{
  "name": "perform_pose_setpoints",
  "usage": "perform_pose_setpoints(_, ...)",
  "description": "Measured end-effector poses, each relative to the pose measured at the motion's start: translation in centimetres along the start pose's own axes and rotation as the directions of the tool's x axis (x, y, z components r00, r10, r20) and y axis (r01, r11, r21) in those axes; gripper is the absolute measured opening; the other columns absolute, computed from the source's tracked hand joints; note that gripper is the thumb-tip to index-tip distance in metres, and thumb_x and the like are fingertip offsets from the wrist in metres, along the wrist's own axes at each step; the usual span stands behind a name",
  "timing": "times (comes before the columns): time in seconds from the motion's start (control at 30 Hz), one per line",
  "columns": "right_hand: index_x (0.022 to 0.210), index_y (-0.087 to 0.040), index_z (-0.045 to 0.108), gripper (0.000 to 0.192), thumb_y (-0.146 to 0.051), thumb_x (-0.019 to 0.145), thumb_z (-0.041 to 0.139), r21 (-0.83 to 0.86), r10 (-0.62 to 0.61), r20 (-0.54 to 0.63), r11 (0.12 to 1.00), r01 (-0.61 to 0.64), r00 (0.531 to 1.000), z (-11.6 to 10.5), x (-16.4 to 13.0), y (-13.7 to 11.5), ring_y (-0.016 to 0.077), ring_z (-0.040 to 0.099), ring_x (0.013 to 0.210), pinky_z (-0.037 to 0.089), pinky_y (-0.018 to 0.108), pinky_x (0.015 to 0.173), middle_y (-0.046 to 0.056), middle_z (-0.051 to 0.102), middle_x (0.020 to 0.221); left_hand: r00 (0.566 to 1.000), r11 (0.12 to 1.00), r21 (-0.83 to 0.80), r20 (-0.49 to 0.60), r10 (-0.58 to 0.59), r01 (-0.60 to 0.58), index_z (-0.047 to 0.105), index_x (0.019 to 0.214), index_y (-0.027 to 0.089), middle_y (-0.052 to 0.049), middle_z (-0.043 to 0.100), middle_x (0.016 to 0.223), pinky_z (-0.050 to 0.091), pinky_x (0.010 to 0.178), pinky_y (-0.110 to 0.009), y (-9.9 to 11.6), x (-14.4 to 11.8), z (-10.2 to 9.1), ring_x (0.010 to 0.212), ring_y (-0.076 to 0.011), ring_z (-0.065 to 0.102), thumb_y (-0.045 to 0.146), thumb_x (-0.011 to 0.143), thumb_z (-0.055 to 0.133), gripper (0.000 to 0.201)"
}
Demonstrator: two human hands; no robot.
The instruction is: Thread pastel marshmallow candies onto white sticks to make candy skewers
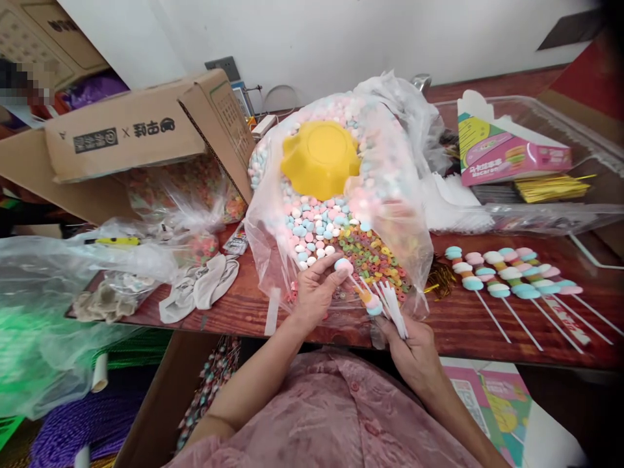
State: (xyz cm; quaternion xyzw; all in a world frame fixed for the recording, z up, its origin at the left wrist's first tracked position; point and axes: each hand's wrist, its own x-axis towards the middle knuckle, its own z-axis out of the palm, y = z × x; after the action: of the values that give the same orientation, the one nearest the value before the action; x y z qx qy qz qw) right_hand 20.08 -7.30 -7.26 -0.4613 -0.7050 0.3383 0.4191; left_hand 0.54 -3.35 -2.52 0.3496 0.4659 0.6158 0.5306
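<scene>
I am pinching a pink candy (344, 264) in my left hand (314, 294), threading it onto a stick (363, 292); my right hand (414, 351) is gripping spare sticks (394, 305) at the surface's near edge. Candy feels light, crumbly: I am squeezing its rim gently.

Candy pile (312, 227): pastel pink, blue, white. Ring candy (375, 253) just past the grips: orange, green, yellow, red mix. Bowl (319, 158) beyond: plain yellow. Sticks (394, 305) in right grip: white. Finished skewers (507, 273) to the right: pink, white, turquoise. Surface (468, 318): red-brown wood grain. Shirt (336, 416): pink, faint floral.
</scene>
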Motion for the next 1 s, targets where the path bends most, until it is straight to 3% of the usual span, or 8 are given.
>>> perform_pose_setpoints(0.1,0.102,-0.019,0.075,0.025,-0.032,0.097,0.055,-0.008,0.009,-0.004,1.000,-0.009,1.000,-0.2,-0.2,-0.2,0.0130,0.053,0.054,0.045,0.023,0.053,-0.002,0.061,0.067,1.000,1.000,0.025,0.012,0.017,-0.018,0.076,0.109,0.020,-0.001,0.074,0.083,0.057,0.059,-0.025,-0.2,-0.2,0.2,0.061,-0.0115,0.066,0.045,0.070,0.086,0.047)
perform_pose_setpoints(0.23,0.088,-0.018,0.073,0.025,-0.034,0.096,0.055,-0.005,0.038,-0.028,0.999,-0.038,0.999,-0.1,0.0,-0.7,0.0127,0.050,0.052,0.043,0.022,0.051,-0.003,0.056,0.059,0.998,0.994,0.082,0.024,0.066,-0.068,0.076,0.109,0.021,-0.003,0.075,0.087,0.059,0.059,-0.026,-0.3,-0.6,0.2,0.061,-0.0126,0.067,0.047,0.074,0.083,0.044)
perform_pose_setpoints(0.37,0.088,-0.018,0.073,0.025,-0.034,0.096,0.054,-0.009,0.060,-0.037,0.998,-0.060,0.998,0.2,0.0,-0.6,0.0140,0.053,0.054,0.045,0.023,0.054,-0.002,0.059,0.062,0.973,0.942,0.244,0.056,0.226,-0.233,0.075,0.111,0.024,-0.004,0.075,0.099,0.060,0.062,-0.027,-0.6,-0.9,-0.3,0.064,-0.0122,0.069,0.041,0.084,0.075,0.032)
perform_pose_setpoints(0.5,0.089,-0.018,0.073,0.026,-0.034,0.096,0.053,0.000,0.093,0.009,0.996,-0.093,0.996,0.3,-0.2,-0.4,0.0143,0.054,0.054,0.046,0.023,0.053,-0.002,0.059,0.062,0.837,0.693,0.480,0.208,0.506,-0.538,0.077,0.106,0.024,-0.007,0.077,0.103,0.062,0.085,-0.034,-0.6,-0.9,-0.7,0.093,-0.0194,0.073,0.027,0.088,0.071,0.020)
perform_pose_setpoints(0.67,0.089,-0.017,0.072,0.028,-0.037,0.096,0.053,0.008,0.134,0.003,0.991,-0.134,0.991,0.2,-0.7,-0.2,0.0129,0.046,0.047,0.042,0.023,0.047,-0.003,0.052,0.056,0.727,0.508,0.534,0.367,0.581,-0.676,0.075,0.109,0.023,-0.010,0.077,0.101,0.063,0.083,-0.033,-0.9,-1.0,-0.5,0.093,-0.0185,0.074,0.019,0.092,0.064,0.021)
perform_pose_setpoints(0.8,0.085,-0.017,0.071,0.027,-0.033,0.097,0.053,0.027,0.091,-0.007,0.995,-0.091,0.996,0.3,-1.4,-0.1,0.0118,0.047,0.048,0.041,0.022,0.048,-0.004,0.052,0.057,0.680,0.472,0.502,0.405,0.612,-0.724,0.074,0.112,0.023,-0.010,0.077,0.103,0.063,0.081,-0.030,-1.6,-1.0,-0.2,0.094,-0.0173,0.074,0.016,0.093,0.062,0.023)
perform_pose_setpoints(0.9,0.101,-0.017,0.074,0.023,-0.029,0.097,0.054,-0.005,0.050,-0.025,0.999,-0.050,0.998,0.0,-1.7,0.1,0.0115,0.050,0.050,0.042,0.021,0.050,-0.004,0.056,0.061,0.641,0.464,0.452,0.416,0.645,-0.762,0.074,0.113,0.022,-0.009,0.076,0.105,0.063,0.079,-0.027,-2.2,-0.8,-0.1,0.094,-0.0158,0.074,0.015,0.093,0.064,0.024)
perform_pose_setpoints(1.0,0.107,-0.016,0.074,0.024,-0.026,0.096,0.056,-0.083,0.001,-0.083,0.997,-0.007,0.997,-0.7,-1.4,0.0,0.0107,0.050,0.050,0.042,0.020,0.049,-0.003,0.059,0.063,0.689,0.567,0.394,0.358,0.630,-0.723,0.075,0.113,0.024,-0.008,0.075,0.103,0.061,0.079,-0.025,-2.7,-0.9,0.1,0.092,-0.0144,0.073,0.014,0.091,0.067,0.025)
